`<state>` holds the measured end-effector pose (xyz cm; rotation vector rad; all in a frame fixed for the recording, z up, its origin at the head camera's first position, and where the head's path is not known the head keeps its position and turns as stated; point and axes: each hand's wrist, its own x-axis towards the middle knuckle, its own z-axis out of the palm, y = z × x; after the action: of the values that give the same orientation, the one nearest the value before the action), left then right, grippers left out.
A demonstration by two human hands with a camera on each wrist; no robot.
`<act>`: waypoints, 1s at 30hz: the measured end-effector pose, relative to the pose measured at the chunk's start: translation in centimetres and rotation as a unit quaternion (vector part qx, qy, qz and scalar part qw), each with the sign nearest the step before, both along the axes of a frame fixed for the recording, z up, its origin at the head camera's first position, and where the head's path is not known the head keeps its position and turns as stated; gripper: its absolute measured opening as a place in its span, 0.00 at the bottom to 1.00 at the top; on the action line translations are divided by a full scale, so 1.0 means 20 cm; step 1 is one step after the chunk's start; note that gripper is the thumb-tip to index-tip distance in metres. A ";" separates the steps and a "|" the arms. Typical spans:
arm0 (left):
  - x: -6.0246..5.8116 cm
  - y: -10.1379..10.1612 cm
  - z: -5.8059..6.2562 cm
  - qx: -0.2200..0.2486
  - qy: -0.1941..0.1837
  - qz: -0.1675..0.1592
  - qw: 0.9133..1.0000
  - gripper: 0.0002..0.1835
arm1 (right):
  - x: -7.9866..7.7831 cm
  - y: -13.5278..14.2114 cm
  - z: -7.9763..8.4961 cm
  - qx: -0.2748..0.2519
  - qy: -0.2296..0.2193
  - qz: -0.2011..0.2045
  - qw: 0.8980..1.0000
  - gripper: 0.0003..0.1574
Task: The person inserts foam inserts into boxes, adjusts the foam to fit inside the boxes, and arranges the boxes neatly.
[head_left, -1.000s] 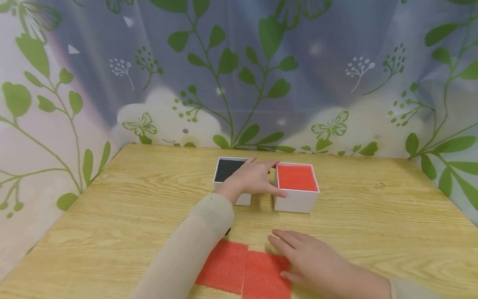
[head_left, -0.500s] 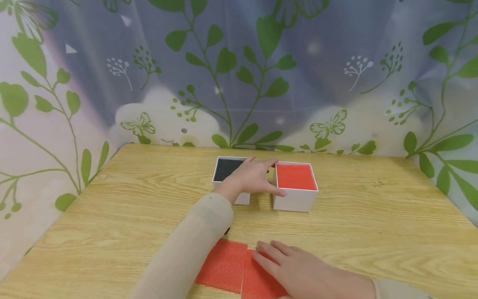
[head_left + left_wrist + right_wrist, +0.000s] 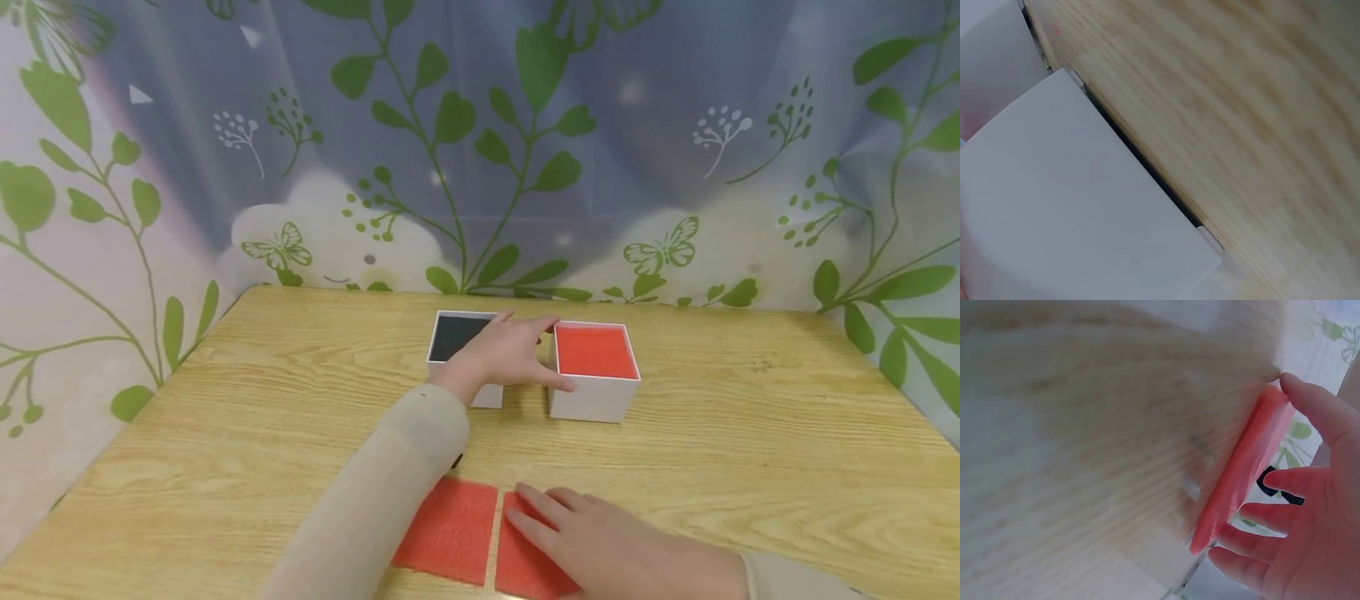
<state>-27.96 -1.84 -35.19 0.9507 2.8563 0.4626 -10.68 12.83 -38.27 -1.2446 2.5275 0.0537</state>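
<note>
Between two white boxes reaches my left hand [image 3: 501, 354]. Its thumb touches the front of the white box [image 3: 592, 400] that holds red squares [image 3: 596, 352]; its fingers extend to that box's rear left corner. My left wrist partly covers the other white box [image 3: 486, 397], which holds black squares [image 3: 457, 337]. Nearer the front, my right hand [image 3: 607, 537] rests on a red fabric-like square [image 3: 517, 550], fingers extended over its far part. In the right wrist view, the thumb and fingertips touch this red square [image 3: 1241, 469]. A second red square [image 3: 457, 529] lies to its left.
Beneath everything is a wood-grain table [image 3: 262, 400]. A leaf-patterned curtain [image 3: 480, 208] hangs at its back and sides. A small black bit [image 3: 457, 460] peeks out beside my left forearm.
My right hand has moved left onto the right red square, and a narrow gap has opened between the two red squares. The left hand and both boxes stay put.
</note>
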 end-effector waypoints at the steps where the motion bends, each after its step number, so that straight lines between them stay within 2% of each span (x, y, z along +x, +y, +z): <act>1: 0.00 0.00 0.00 0.001 0.000 0.000 1.000 0.55 | 0.00 0.01 0.00 0.001 0.004 -0.002 1.000 0.56; 6: 0.00 0.00 0.00 0.004 0.002 0.002 1.000 0.55 | -0.01 0.06 0.04 -0.013 0.019 -0.012 1.000 0.50; 15: 0.00 0.01 0.00 -0.001 -0.001 0.001 1.000 0.54 | -0.02 0.15 0.08 -0.043 -0.005 -0.056 0.997 0.51; 24: 0.00 0.00 0.00 -0.004 -0.002 0.005 1.000 0.55 | -0.07 0.23 0.11 -0.060 0.022 -0.054 0.996 0.52; 30: 0.00 0.01 0.00 -0.007 0.003 0.002 1.000 0.55 | -0.11 0.28 0.14 -0.085 0.058 -0.050 0.993 0.54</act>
<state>-27.98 -1.73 -35.22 0.9450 2.8636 0.4415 -12.88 18.46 -35.56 -1.2068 2.7395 -0.1172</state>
